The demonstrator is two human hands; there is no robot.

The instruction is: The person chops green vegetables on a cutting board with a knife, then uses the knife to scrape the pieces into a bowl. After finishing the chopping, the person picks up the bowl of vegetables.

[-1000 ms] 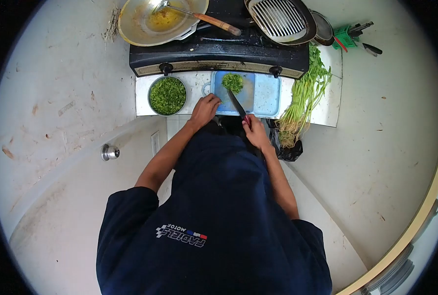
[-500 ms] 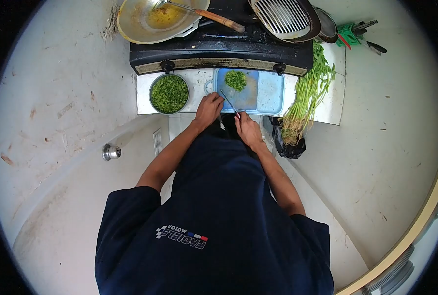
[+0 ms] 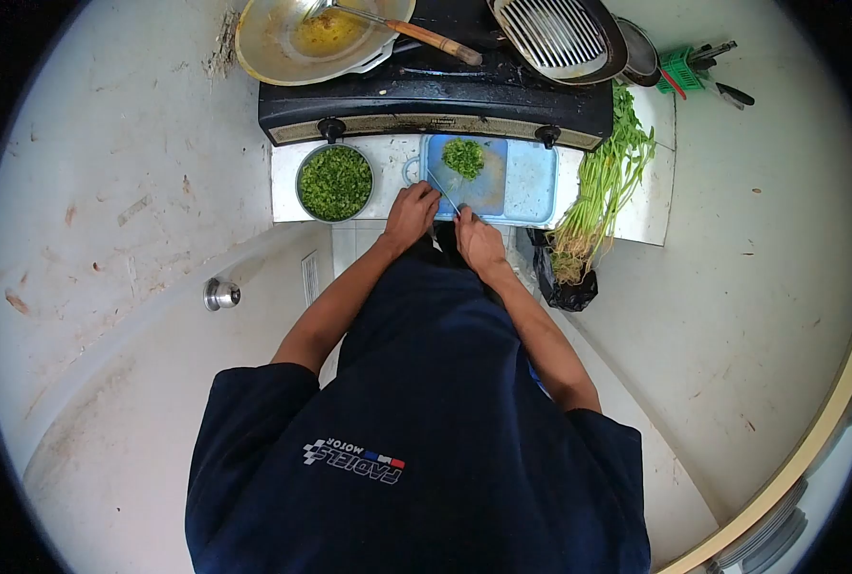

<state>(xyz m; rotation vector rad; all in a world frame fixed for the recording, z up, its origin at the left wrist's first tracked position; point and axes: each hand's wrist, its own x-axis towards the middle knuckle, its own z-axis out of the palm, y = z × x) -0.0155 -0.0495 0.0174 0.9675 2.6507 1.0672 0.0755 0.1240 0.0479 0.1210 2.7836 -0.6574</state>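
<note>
In my right hand point(image 3: 480, 239) is a knife point(image 3: 444, 194), its thin blade pointing up and left across the near left part of a blue cutting board point(image 3: 492, 196). My left hand point(image 3: 413, 212) rests at the board's left edge beside the blade, fingers bent and pressed together; whatever they pinch is too small to make out. A small heap of chopped green herbs point(image 3: 463, 158) lies on the board, beyond both hands. Under the board is a light blue tray point(image 3: 531, 182). Left of it stands a round bowl point(image 3: 372, 187) full of chopped greens point(image 3: 335, 182).
Behind the board is a black stove point(image 3: 426, 100) holding a wok point(image 3: 263, 48) with a wooden-handled ladle point(image 3: 436, 38) and a grill pan point(image 3: 560, 38). Long-stemmed leafy greens point(image 3: 603, 182) hang over the counter's edge above a black plastic bag point(image 3: 569, 295). A green basket point(image 3: 679, 69) holds utensils.
The whole view has shifted slightly. My right hand has come a little closer to my left, and the knife has moved slightly with it. The herb heap looks the same.
</note>
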